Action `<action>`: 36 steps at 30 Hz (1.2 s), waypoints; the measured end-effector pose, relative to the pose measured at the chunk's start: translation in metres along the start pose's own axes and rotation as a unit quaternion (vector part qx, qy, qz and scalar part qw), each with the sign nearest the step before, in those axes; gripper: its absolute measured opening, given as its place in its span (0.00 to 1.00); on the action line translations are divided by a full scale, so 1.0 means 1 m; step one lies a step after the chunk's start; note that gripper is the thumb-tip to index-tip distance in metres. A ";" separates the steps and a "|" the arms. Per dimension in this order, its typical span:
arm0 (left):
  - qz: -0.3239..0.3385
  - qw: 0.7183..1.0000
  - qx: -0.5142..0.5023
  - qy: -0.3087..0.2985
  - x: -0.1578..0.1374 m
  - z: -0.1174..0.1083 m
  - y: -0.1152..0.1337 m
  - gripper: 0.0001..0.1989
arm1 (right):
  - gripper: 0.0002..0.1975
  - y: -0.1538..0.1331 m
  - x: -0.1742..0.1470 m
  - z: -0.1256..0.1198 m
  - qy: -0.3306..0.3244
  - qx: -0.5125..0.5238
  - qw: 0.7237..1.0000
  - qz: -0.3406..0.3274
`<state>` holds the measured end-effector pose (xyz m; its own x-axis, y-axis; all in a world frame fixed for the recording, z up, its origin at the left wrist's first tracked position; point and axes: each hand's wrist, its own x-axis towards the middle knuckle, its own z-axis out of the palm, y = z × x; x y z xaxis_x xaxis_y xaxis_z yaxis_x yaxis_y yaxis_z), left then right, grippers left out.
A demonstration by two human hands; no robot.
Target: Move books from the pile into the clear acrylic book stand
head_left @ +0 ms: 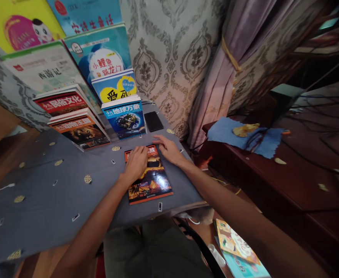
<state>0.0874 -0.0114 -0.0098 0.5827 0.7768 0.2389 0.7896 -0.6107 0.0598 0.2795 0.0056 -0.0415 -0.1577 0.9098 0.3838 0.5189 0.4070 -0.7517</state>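
A thin paperback book with a dark, orange-edged cover and Chinese title lies closed on the grey patterned cloth near the table's front edge. My left hand rests on the upper left of its cover, fingers laid over it and hiding part of the title. At the top right corner of the book is my right hand, fingers stretched out to the left, holding nothing. Just beyond my hands stand a blue book with a globe and an orange book with a lion. A black phone lies behind my right hand.
More children's books stand upright in rows against the wallpaper. A white cable lies on the left of the table. To the right, a dark red surface bears a blue cloth and cables. Books lie low by the chair.
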 end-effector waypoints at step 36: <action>0.064 0.993 -0.102 0.019 0.008 -0.007 -0.012 0.14 | 0.22 -0.017 0.000 0.003 0.005 0.166 0.981 0.102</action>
<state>0.0809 0.0013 -0.0019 0.6648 0.6870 0.2934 0.6523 -0.7252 0.2203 0.2679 -0.0009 -0.0298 -0.0707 0.9749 0.2110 0.2369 0.2219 -0.9458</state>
